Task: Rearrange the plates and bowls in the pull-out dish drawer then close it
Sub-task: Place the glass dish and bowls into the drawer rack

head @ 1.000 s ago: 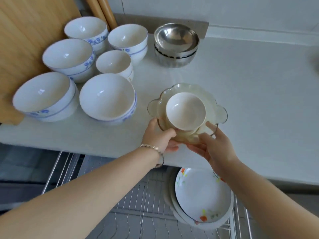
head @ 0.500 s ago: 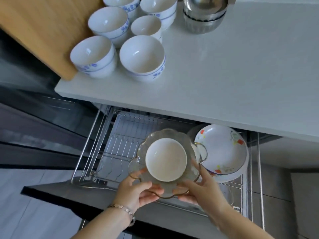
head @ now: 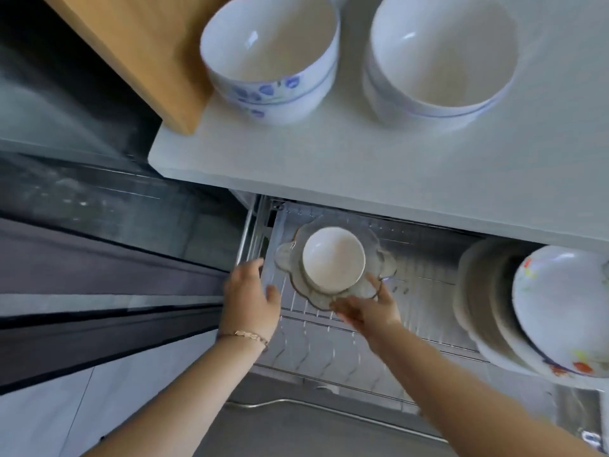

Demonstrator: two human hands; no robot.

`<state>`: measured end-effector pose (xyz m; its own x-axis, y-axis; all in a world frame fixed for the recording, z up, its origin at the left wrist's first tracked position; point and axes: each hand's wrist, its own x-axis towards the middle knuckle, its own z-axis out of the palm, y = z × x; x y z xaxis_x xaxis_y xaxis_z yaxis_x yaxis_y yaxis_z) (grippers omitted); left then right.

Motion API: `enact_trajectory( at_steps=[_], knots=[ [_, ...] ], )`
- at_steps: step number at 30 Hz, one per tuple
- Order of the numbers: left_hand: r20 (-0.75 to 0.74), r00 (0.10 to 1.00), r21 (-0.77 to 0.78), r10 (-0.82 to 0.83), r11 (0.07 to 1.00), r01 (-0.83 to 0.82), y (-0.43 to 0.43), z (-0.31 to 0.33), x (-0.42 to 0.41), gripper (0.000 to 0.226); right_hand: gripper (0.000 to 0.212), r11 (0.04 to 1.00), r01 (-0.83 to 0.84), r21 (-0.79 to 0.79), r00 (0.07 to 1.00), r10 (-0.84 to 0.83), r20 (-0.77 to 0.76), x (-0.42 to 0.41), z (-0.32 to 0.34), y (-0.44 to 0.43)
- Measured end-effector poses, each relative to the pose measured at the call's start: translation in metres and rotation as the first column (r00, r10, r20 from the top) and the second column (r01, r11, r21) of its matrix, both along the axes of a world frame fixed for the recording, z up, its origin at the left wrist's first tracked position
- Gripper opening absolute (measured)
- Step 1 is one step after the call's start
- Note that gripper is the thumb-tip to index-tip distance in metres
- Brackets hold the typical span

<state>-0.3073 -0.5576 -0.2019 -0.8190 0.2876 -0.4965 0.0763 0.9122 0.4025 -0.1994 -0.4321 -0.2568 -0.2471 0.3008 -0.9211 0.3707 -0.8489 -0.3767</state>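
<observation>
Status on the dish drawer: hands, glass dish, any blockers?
Right hand holds glass dish, small white bowl inside, over the rack. Left hand open beside it, not gripping. Plate stack far right; nothing in the way.

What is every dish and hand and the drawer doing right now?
Drawer: pulled open.
Glass dish: held over the rack, small bowl inside.
Right hand: gripping the glass dish.
Left hand: open, off the dish.
Plates: standing on edge in the rack.
Counter bowls: upright, empty.
</observation>
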Motion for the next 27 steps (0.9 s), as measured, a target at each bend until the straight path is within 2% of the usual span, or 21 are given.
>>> enact_trajectory(
  at_steps=[1, 3, 5, 8, 17, 22, 27],
  knots=[
    [-0.087, 0.996, -0.011, -0.018, 1.000, 0.017, -0.005, -0.005, -0.013, 0.053, 0.078, 1.000, 0.019, 0.003, 1.000, -0.019, 0.010, -0.015, -0.008, 0.002],
    [-0.132, 0.991, -0.051, 0.008, 0.999, -0.015, -0.012, -0.018, -0.034, 0.063, 0.077, 0.999, 0.027, 0.025, 0.999, -0.028, 0.025, -0.040, -0.023, 0.005],
    [-0.038, 0.996, -0.062, 0.085, 0.994, -0.087, -0.017, -0.035, -0.046, 0.061, 0.076, 0.999, 0.026, 0.043, 0.999, -0.027, 0.040, -0.058, -0.035, 0.008],
    [0.112, 0.988, -0.087, 0.103, 0.992, -0.094, -0.021, -0.049, -0.050, 0.051, 0.073, 0.998, -0.021, 0.066, 0.998, 0.017, 0.062, -0.072, -0.054, 0.003],
    [0.141, 0.972, -0.086, 0.187, 0.981, -0.176, -0.027, -0.059, -0.052, 0.059, 0.073, 0.999, -0.019, 0.033, 0.993, 0.015, 0.118, -0.089, -0.078, -0.007],
    [0.139, 0.973, -0.099, 0.183, 0.980, -0.170, -0.024, -0.059, -0.052, 0.060, 0.065, 0.979, -0.191, 0.073, 0.971, 0.178, 0.158, -0.090, -0.080, -0.005],
    [0.142, 0.974, -0.144, 0.174, 0.978, -0.153, -0.022, -0.059, -0.052, 0.063, 0.070, 0.944, -0.322, 0.074, 0.939, 0.308, 0.150, -0.083, -0.077, -0.001]
  ],
)
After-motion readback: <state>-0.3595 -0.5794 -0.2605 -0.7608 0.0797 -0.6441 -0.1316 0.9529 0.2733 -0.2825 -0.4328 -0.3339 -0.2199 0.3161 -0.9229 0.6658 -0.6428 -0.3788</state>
